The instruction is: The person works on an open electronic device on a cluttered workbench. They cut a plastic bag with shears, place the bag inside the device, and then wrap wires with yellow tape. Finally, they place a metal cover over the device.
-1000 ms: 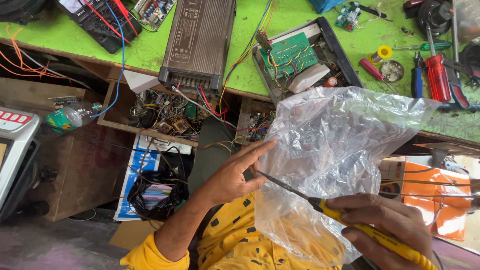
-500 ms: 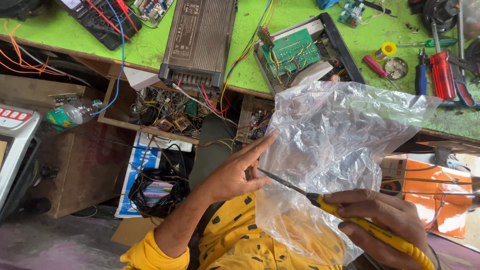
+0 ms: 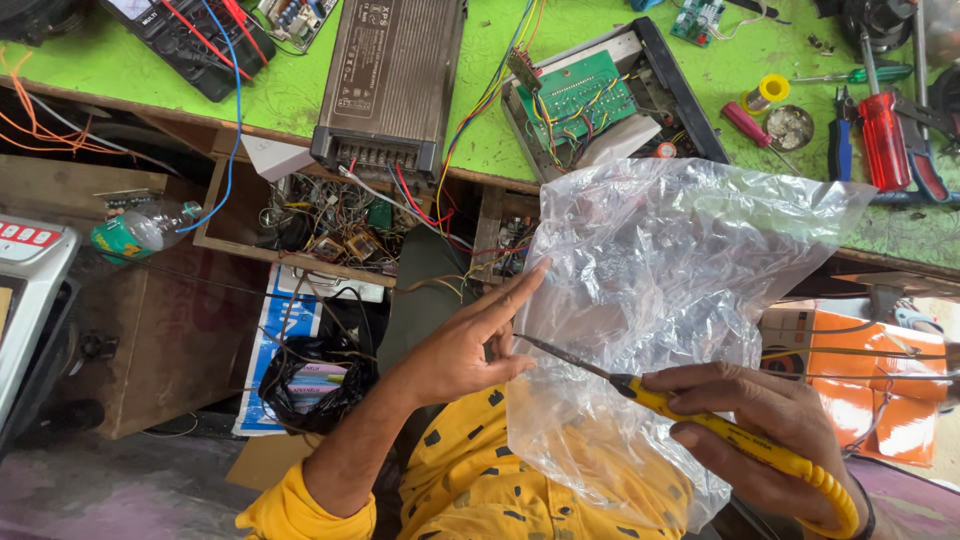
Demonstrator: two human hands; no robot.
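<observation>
- Left hand, fingers stretched open, presses the edge of the clear bag.
- Right hand grips yellow-handled scissors, blades touching the bag.

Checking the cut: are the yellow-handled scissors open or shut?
Shut: the yellow-handled scissors in the right hand show one thin closed blade pointing at the clear plastic bag.
</observation>
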